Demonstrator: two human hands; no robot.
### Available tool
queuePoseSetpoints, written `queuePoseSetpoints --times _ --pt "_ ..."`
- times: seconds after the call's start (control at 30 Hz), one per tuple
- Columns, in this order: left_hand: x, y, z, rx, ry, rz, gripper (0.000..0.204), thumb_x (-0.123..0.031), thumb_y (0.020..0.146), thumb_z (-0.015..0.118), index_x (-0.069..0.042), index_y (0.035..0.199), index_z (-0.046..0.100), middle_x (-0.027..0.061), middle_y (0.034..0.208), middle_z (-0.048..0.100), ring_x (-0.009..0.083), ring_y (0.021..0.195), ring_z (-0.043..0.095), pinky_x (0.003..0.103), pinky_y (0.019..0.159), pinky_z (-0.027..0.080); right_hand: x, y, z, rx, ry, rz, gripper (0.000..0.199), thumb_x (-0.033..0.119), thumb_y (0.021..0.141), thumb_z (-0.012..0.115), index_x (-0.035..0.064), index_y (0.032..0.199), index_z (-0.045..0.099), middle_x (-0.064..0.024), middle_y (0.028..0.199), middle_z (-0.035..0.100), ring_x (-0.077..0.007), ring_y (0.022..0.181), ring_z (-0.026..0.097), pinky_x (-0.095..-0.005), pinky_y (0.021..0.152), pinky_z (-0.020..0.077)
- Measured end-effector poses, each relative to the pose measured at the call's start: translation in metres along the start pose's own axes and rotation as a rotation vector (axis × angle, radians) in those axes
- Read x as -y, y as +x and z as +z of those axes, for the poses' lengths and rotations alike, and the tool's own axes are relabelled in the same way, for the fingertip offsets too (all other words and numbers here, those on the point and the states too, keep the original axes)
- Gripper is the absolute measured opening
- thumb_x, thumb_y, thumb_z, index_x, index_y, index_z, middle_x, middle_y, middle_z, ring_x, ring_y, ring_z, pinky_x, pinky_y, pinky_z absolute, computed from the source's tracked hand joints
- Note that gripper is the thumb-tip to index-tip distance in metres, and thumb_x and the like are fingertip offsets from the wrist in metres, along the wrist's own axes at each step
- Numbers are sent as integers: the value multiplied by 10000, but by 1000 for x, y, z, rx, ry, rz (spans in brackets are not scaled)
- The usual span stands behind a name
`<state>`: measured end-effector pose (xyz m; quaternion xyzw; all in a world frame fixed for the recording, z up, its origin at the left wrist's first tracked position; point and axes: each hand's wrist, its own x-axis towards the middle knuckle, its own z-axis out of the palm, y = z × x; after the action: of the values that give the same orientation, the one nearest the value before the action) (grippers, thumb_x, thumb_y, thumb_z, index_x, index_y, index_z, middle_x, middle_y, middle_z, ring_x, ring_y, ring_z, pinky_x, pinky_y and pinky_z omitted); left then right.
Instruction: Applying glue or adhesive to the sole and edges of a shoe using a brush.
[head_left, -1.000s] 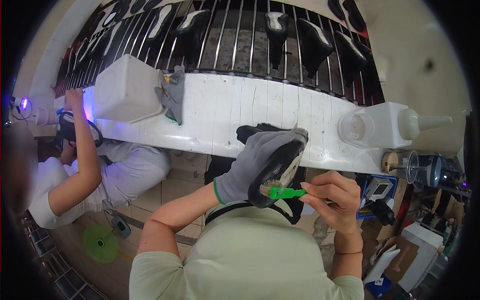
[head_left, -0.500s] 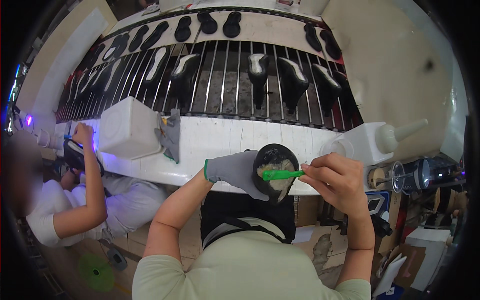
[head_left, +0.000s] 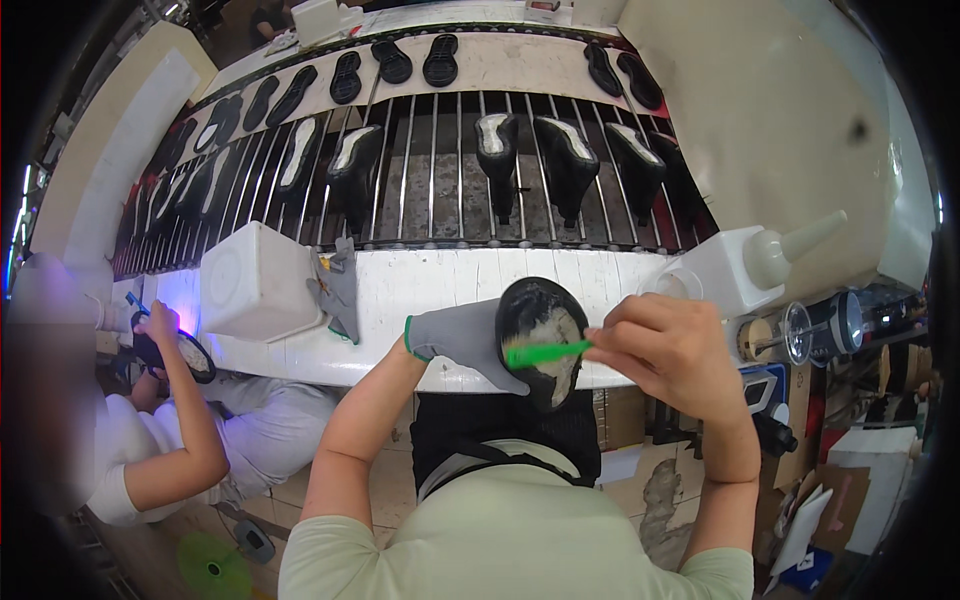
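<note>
1. Left hand (head_left: 462, 338), in a grey glove: fingers wrapped around a black shoe upper (head_left: 550, 322), partly hidden behind it.
2. Shoe upper: before the torso, over the near edge of the white bench (head_left: 440, 282); its pale-patched underside is exposed.
3. Right hand (head_left: 672, 355), bare: fingers pinch the green brush (head_left: 548, 353) by its handle end. The brush head overlies the underside; bristle contact cannot be told.
4. On the bench: white plastic container (head_left: 258, 282), with a loose grey glove (head_left: 342, 295) beside it.
</note>
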<state>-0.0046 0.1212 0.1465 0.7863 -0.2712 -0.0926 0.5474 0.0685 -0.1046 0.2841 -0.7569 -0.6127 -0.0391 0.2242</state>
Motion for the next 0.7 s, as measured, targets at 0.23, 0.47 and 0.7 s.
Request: queuePoseSetpoints --times 0.23,0.47,0.7 --pt "-9 -7 -14 17 -227 -399 700 -199 616 889 -14 1215 577 69 1147 643 129 1002 580 294 925 476 -57 4 22 -113 360 179 151 152 722 784 73 749 659 -11 741 640 -214 628 608 -296 541 449" --pt "62 -29 22 -491 -513 -343 611 -111 660 840 -4 1202 580 76 1157 637 173 1056 586 337 956 470 -84 -68 46 119 260 461 156 194 745 763 63 772 683 -39 763 677 -261 706 630 -346 627 460" --pt "84 -31 53 -877 -1160 -233 726 -572 932 455 -55 1431 353 107 1406 459 254 1259 473 385 1073 374 -116 -158 56 -274 -250 1021 145 138 783 711 17 851 671 -134 853 678 -308 753 649 -404 672 492"
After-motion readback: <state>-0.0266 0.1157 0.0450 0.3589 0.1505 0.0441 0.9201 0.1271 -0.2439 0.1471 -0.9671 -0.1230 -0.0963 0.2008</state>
